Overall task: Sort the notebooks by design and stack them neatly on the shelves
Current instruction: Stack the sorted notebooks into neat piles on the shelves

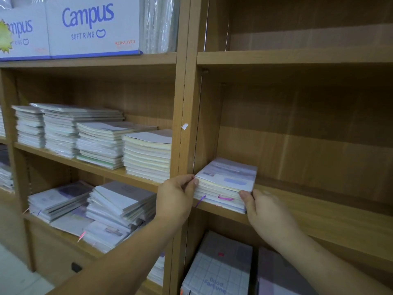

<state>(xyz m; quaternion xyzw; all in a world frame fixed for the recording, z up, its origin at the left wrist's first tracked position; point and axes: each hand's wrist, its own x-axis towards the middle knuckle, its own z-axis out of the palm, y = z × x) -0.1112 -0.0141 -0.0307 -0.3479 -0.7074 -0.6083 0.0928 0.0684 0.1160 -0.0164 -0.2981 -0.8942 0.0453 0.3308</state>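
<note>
Both hands are on the notebook stack (227, 182): left hand (177, 195) pinches its front-left corner, right hand (264, 206) grips the front-right. It sits on the right bay's shelf (319, 209), hard against the upright divider (182, 103). Cream notebook piles (146, 158) fill the left bay, with Campus boxes (91, 26) overhead.

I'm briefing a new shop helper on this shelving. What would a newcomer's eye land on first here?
The left hand and right hand grip a small stack of pale lilac notebooks at the left end of a light-brown wooden shelf on the right. At top left stand white cardboard boxes printed "Campus" in blue; at lower left lies an untidy pile of wrapped notebooks.
</note>
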